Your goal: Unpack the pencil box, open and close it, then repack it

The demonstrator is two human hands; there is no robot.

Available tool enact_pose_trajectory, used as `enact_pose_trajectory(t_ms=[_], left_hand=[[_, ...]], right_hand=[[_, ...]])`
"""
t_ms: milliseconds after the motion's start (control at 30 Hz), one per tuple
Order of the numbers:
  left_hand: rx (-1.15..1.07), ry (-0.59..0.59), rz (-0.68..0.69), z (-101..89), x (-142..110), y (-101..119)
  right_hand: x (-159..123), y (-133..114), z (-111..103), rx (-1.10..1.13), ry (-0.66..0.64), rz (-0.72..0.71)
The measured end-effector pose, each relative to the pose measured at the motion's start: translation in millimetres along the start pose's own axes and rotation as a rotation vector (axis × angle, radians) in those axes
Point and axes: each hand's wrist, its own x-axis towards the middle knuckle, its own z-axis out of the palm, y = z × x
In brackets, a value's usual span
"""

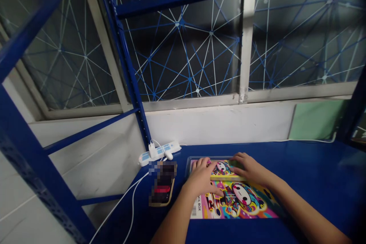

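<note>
A flat pencil box (237, 204) with a bright cartoon print and a barcode label lies on the blue table. Across its far end sits a smaller yellow-edged printed box (225, 171), partly covered by both hands. My left hand (203, 178) lies over that box's left part, with the thumb reaching toward the larger print. My right hand (247, 167) curls its fingers over the right end. A clear plastic edge (201, 159) shows behind the yellow-edged box.
A phone (164, 185), partly blurred, lies left of my left hand, with white cables running from it toward a white power strip (158, 152). Blue steel shelf uprights (122, 57) stand left and ahead. A wall and netted window lie behind the blue table (314, 171).
</note>
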Motion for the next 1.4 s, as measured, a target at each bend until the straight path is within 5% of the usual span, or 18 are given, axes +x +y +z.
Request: enact_pose_trajectory(t_ms=[267,767,1400], left_hand=[[0.009,-0.004,0.048,2.6,3.8,-4.7],[0.057,-0.017,-0.023,-2.4,2.7,6.1],[0.04,0.074,-0.148,-11.3,5.0,3.5]], right_hand=[[-1.1,14.2,8.6,-0.107,-0.081,0.021],[41.0,21.7,1.8,-0.208,-0.274,0.038],[34.6,14.2,8.2,-0.01,-0.009,0.031]])
